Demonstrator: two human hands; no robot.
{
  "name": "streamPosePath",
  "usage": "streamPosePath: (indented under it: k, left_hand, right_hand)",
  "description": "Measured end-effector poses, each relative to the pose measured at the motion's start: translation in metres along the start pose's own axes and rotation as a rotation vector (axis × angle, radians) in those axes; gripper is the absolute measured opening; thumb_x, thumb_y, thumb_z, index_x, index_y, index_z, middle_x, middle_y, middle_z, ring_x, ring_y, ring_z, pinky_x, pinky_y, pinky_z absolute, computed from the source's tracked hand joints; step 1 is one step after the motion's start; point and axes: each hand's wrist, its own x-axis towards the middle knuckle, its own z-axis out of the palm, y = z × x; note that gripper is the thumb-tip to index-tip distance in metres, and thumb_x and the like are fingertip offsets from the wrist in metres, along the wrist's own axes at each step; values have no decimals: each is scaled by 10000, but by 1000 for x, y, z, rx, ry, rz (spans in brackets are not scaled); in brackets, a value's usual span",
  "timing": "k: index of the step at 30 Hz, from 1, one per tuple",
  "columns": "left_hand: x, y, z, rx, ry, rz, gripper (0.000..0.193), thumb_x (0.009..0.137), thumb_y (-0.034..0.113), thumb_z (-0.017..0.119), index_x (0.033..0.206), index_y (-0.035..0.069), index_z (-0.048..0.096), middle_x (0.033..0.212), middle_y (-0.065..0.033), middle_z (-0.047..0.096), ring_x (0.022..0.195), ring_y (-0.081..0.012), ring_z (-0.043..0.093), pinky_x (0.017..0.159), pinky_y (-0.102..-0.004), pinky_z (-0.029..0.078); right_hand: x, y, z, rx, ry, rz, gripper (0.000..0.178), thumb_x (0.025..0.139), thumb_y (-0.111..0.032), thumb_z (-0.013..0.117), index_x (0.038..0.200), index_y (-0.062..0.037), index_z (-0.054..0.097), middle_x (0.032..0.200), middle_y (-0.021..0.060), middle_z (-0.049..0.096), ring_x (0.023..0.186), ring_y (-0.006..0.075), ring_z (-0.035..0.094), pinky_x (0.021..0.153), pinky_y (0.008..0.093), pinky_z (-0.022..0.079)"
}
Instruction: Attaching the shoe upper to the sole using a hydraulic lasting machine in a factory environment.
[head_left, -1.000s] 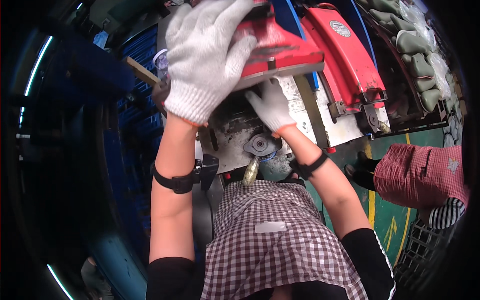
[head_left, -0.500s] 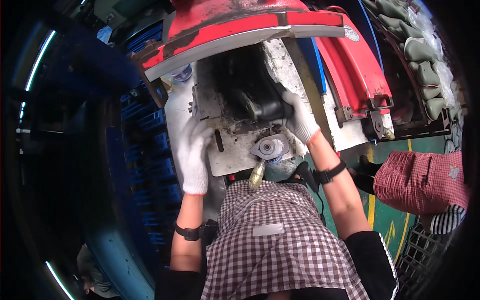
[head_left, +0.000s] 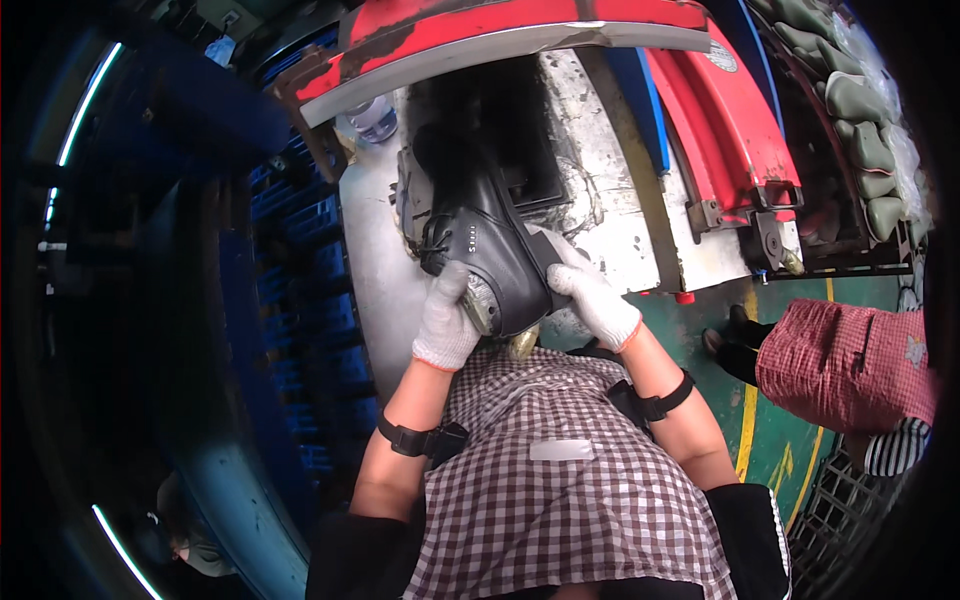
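A black lace-up shoe (head_left: 505,268) is held between my two gloved hands, heel toward me and toe pointing away. It lies tilted on its side, laces facing left and sole facing right. A grey-green last (head_left: 481,303) shows in its opening. My left hand (head_left: 449,318), in a white knitted glove, is closed on the last and the shoe's collar. My right hand (head_left: 592,298), gloved alike, grips the sole near the heel, its thumb on the sole's edge. Behind the shoe the toe area is dark and hard to make out.
A red machine frame with a metal edge (head_left: 505,50) arches over the pale worktable (head_left: 380,240). A clear plastic bottle (head_left: 373,122) stands at the left. Another red machine (head_left: 715,130) and a rack of grey-green lasts (head_left: 873,175) are on the right. A person in a red checked apron (head_left: 825,355) is nearby.
The shoe has come out from under the red frame toward me. My left hand has moved from beside it onto the last. My right hand keeps hold of it.
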Motion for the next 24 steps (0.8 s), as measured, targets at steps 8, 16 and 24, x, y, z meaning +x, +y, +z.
streamPosePath:
  k: [8,16,24]
  left_hand:
    - [-66,18,-89,-163,608,73,419,936,112,651,1348,37,639,1222,-108,719,1104,-260,718,995,-422,604]
    - [-60,60,-310,113,1269,87,250,798,163,822,1009,55,741,958,-25,698,849,-175,674,814,-355,569]
    - [-44,127,-418,920,1503,305,906,814,36,721,1618,-63,314,1604,-282,471,1432,-414,530,1195,-460,445]
  right_hand:
    - [9,23,-3,-1190,416,-355,345,947,-205,685,1263,-71,724,1211,155,707,1181,371,629,1038,478,484]
    - [21,63,-11,-1380,422,-561,274,867,-136,685,1137,-114,731,1078,104,710,1045,352,672,938,484,516]
    - [24,60,-7,-1434,414,-532,291,863,-131,675,1146,-109,740,1087,118,715,1056,359,671,966,487,507]
